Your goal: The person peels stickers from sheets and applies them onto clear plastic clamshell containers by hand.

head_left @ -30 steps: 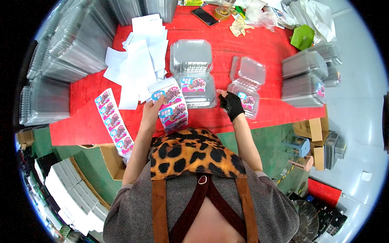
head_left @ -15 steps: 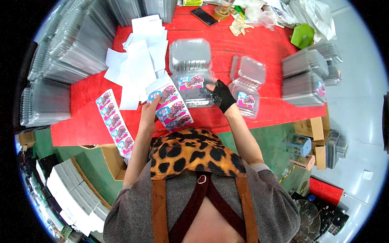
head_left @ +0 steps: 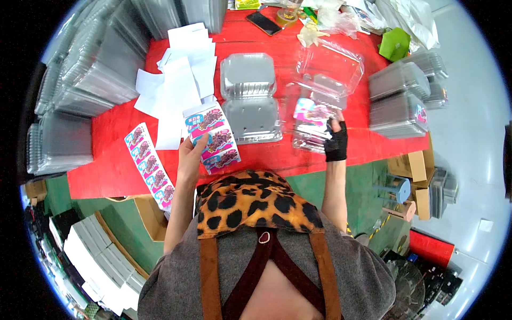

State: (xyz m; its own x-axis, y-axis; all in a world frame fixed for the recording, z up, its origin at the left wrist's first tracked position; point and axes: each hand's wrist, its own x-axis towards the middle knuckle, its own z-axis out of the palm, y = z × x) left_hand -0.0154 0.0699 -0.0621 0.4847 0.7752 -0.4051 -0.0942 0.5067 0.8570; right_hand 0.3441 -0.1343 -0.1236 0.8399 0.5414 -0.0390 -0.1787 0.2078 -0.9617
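Your right hand (head_left: 336, 140), in a black glove with bare fingertips, pinches the near right edge of a see-through box (head_left: 314, 113). That box is right of the big open box (head_left: 252, 120), and its lid side is tipped open toward the far end. Only your thumb shows well there; most of your other fingers are hidden. The box is blurry and you can see through it, so its bottom edge is hard to tell from the small clear box (head_left: 330, 85) behind it.

Your bare left hand (head_left: 190, 157) has its grip pressed shut on the sticker sheet (head_left: 217, 140), just left of the big open box. Your thumb is on top, and the fingers under the sheet are hidden. The sheet's far end lies by the white papers (head_left: 184, 80).

The stickers are pink and blue with bunches of purple grapes. They have white writing on the blue part, but it is too small to read for sure. The box in your right hand has one of these stickers, and its writing is smeared. More are on the sticker strip (head_left: 150, 166), farther left of the big open box on the red desk (head_left: 266, 160). Far behind that box is a phone (head_left: 263, 23) with a dark screen.
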